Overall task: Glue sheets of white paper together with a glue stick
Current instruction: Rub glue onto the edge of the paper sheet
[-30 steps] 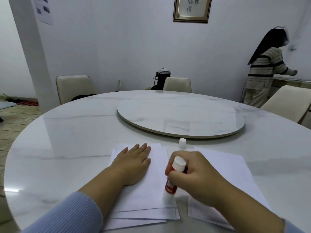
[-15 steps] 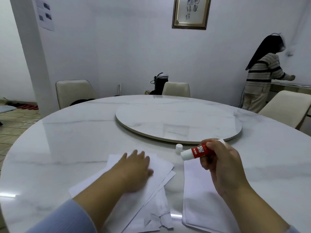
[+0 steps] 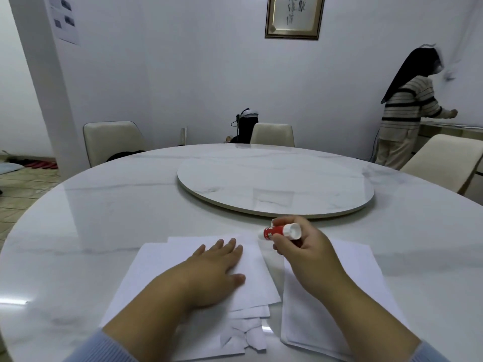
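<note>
My left hand (image 3: pixel 214 273) lies flat, fingers spread, on the left stack of white paper sheets (image 3: pixel 156 270) near the table's front edge. The lower sheets of that stack are torn and crumpled at the near right corner (image 3: pixel 245 335). My right hand (image 3: pixel 308 252) grips a red glue stick (image 3: pixel 277 231) held sideways, its white end pointing left, just beyond the far right corner of the left stack. A second pile of white paper (image 3: pixel 360 278) lies under my right forearm. I cannot see a separate cap.
A round white marble table (image 3: pixel 104 218) carries a raised turntable (image 3: pixel 274 184) at its centre. Cream chairs (image 3: pixel 112 139) stand around it. A person in a striped top (image 3: pixel 407 105) stands at the back right, facing away.
My right hand lifted the glue stick off the paper, turned it sideways and carried it to the far edge. The left stack has shifted and fanned under my left hand.
</note>
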{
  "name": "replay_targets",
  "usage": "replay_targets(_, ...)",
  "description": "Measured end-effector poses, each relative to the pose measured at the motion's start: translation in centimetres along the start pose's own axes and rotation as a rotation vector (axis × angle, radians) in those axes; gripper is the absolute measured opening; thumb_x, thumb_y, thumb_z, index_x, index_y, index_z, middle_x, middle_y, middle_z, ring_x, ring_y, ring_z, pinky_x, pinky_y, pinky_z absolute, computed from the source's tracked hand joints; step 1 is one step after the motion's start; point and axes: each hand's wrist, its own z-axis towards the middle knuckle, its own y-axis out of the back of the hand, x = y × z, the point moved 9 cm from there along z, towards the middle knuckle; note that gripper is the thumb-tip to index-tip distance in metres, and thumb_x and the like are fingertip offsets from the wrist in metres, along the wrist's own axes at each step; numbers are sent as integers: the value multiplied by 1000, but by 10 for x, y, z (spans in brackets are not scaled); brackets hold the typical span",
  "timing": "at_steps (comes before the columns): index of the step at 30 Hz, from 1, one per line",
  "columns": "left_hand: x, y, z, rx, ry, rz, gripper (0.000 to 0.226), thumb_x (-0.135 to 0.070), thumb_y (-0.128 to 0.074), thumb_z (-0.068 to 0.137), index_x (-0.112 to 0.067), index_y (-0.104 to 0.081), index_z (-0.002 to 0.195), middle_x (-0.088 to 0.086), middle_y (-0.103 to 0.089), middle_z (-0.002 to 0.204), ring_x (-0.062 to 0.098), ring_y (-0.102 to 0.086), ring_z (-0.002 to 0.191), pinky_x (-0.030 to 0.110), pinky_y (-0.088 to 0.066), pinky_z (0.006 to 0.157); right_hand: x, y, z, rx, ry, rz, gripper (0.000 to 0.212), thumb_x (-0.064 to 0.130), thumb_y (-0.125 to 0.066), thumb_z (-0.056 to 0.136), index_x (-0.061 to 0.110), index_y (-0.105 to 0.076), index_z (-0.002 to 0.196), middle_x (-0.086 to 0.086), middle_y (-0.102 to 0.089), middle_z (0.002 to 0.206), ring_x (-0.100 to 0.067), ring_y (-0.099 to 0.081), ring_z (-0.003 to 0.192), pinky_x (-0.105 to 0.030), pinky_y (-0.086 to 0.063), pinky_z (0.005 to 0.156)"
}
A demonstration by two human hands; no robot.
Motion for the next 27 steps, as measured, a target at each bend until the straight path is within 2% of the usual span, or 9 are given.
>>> replay_targets(4,0,-5,-1,-17,-6,35,61,-43,-20,99,-27,10,150,-11,16,158,6,15,145,31,9,119,2,-17,8,106,24,-172,11,24,-61,87,30,-62,97,7,-72,95,-11,-67,92,-32,-53,85)
replay_targets(11,1,-5,-1,-24,5,55,59,-43,-18,99,-27,10,150,-10,16,158,6,15,145,32,8,119,-6,-37,23,233,42,-333,20,30,-59,90,27,-61,110,9,-65,109,-7,-61,97,-20,-47,82)
replay_targets(14,0,-5,-1,-14,11,48,60,-43,-18,99,-27,9,150,-10,16,158,6,15,145,32,8,119,-4,-33,18,235,80,-335,16,30,-60,88,28,-62,104,9,-64,105,-7,-61,97,-25,-49,84)
replay_targets(17,1,-5,-1,-3,11,38,60,-42,-19,99,-27,9,150,-10,16,158,6,15,145,32,8,119,6,-23,10,256,77,-270,7,25,-62,79,23,-66,84,6,-70,84,-12,-64,78,-32,-51,73)
replay_targets(20,2,-4,0,-17,9,19,60,-42,-21,99,-27,8,150,-11,15,158,5,14,145,31,8,119,11,-20,4,308,64,-236,26,30,-56,64,7,-62,73,-1,-58,62,-18,-49,59,-36,-42,58)
replay_targets(22,0,-3,-1,-31,-4,-8,61,-42,-23,99,-28,6,150,-12,13,158,4,13,145,29,8,119,10,-23,-1,368,51,-217,39,31,-55,60,-6,-54,75,-10,-47,61,-21,-42,56,-37,-36,56)
replay_targets(24,1,1,-1,-39,-17,-36,61,-41,-28,98,-30,2,150,-14,11,158,2,11,144,27,8,118,16,-22,-3,389,51,-105,38,25,-57,61,-11,-51,72,-14,-47,59,-22,-44,50,-32,-36,51)
replay_targets(27,2,6,-9,32,-95,-86,61,-34,-40,97,-34,-10,150,-21,2,157,-2,6,144,23,6,117,26,8,7,189,93,279,19,14,-58,65,-4,-61,67,-17,-56,58,-22,-48,44,-25,-39,42)
